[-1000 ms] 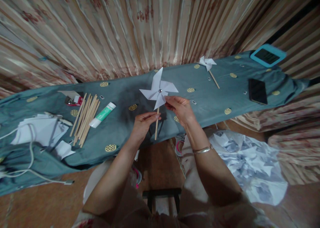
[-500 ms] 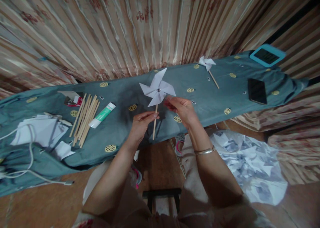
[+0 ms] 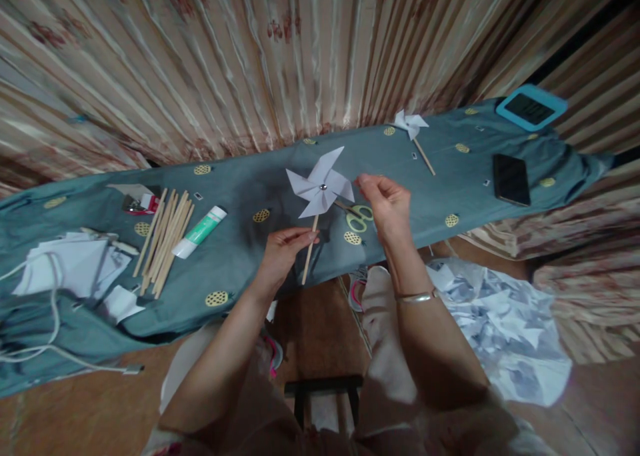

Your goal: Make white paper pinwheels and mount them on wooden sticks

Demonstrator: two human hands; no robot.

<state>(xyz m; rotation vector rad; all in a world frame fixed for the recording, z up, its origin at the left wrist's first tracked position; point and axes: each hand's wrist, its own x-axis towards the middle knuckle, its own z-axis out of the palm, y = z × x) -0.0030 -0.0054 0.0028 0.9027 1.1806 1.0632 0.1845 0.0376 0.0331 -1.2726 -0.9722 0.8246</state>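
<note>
A white paper pinwheel [image 3: 315, 193] with a silver pin at its centre stands nearly upright on a thin wooden stick. My left hand [image 3: 285, 253] is closed on that stick, thumb and fingers pinching it below the blades. To the right of the blades is my right hand [image 3: 387, 203], its fingers curled together and nothing visible in them. Its fingertips are close to the right blade but look apart from it. Beneath, on the cloth, lie scissors with green handles [image 3: 361, 219], their blades partly hidden behind the pinwheel.
Left on the cloth-covered table are wooden sticks [image 3: 167, 246], a glue tube [image 3: 200, 232], a small red box [image 3: 143, 204], paper sheets [image 3: 75, 263] and a white cable [image 3: 55, 309]. Right are another pinwheel [image 3: 411, 124], a phone [image 3: 511, 179], a blue-framed clock [image 3: 532, 107] and a bag of white paper pieces [image 3: 505, 329].
My right hand has drawn away from the pinwheel to the right, uncovering the scissors. The blades have turned slightly. My left hand still holds the stick.
</note>
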